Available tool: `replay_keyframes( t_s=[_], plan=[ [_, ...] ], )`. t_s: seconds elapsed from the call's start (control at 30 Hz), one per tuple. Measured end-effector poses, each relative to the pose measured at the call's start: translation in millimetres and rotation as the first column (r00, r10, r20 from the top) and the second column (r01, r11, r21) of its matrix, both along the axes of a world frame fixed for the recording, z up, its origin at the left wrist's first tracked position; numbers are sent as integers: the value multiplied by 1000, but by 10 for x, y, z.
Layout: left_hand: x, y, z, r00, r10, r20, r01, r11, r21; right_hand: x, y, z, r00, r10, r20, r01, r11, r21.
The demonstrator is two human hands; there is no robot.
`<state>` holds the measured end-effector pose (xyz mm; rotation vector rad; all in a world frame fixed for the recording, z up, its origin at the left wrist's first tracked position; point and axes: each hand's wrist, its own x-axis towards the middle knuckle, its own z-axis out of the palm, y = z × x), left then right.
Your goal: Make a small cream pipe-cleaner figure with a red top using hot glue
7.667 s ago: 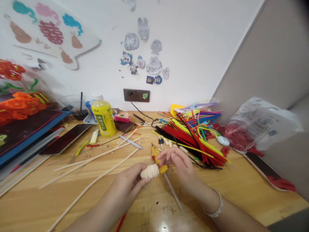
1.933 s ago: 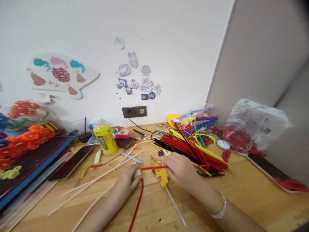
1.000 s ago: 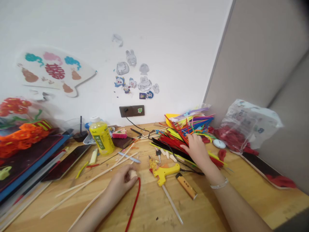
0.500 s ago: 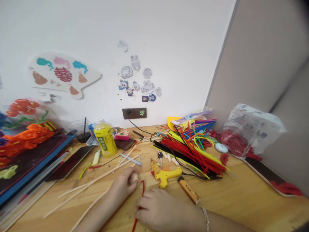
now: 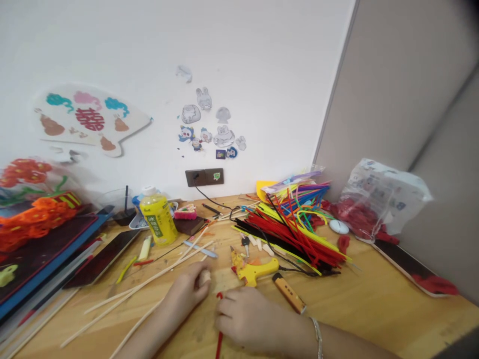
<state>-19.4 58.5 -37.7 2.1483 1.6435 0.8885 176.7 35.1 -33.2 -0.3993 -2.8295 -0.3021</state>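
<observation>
My left hand (image 5: 183,294) rests on the wooden table (image 5: 359,309), its fingers closed on a small cream coiled piece (image 5: 204,278). Just right of it, my right hand (image 5: 247,319) pinches a red pipe cleaner (image 5: 219,339), which runs up past the fingertips and down below the frame. A yellow hot glue gun (image 5: 254,273) lies just beyond my right hand, with a tan stick-shaped tool (image 5: 289,293) beside it, close to my knuckles.
A large heap of coloured pipe cleaners (image 5: 292,234) lies behind my right hand. Long wooden sticks (image 5: 130,284) spread left of my left arm. A yellow bottle (image 5: 158,222) stands at the back, a stack of boards with orange flowers (image 5: 30,224) at left, a plastic bag (image 5: 381,199) at right.
My right hand has come down from the pipe cleaner heap to the red pipe cleaner near my left hand. My left hand has barely moved, and the view has shifted slightly.
</observation>
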Motion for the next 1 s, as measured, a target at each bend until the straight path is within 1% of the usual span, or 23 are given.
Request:
replay_keyframes(
  t_s=[0.27, 0.4, 0.57, 0.7, 0.83, 0.93, 1.0],
  plan=[
    [-7, 34, -12, 1000, -15, -20, 15, 1000, 21, 16, 16, 27, 1000, 22, 12, -22, 999, 26],
    [-18, 30, -23, 1000, -14, -16, 15, 999, 29, 13, 39, 30, 1000, 10, 21, -11, 999, 42],
    [-17, 20, -21, 1000, -15, -11, 15, 999, 32, 24, 70, 57, 998, 67, -7, -66, 996, 52],
    [-17, 19, -18, 1000, -24, -7, 25, 999, 34, 50, 122, 108, 995, 53, -89, -51, 998, 25],
    [-14, 26, -22, 1000, -31, -1, 31, 999, 21, 137, 209, 145, 973, -15, -229, 18, 1000, 11],
    [-4, 32, -29, 1000, -15, 6, 15, 1000, 16, 215, 281, 137, 927, -100, -361, 105, 994, -7],
    [3, 27, -33, 1000, -10, 9, 9, 1000, 6, 248, 316, 129, 879, -178, -442, 166, 984, -66]
  ],
)
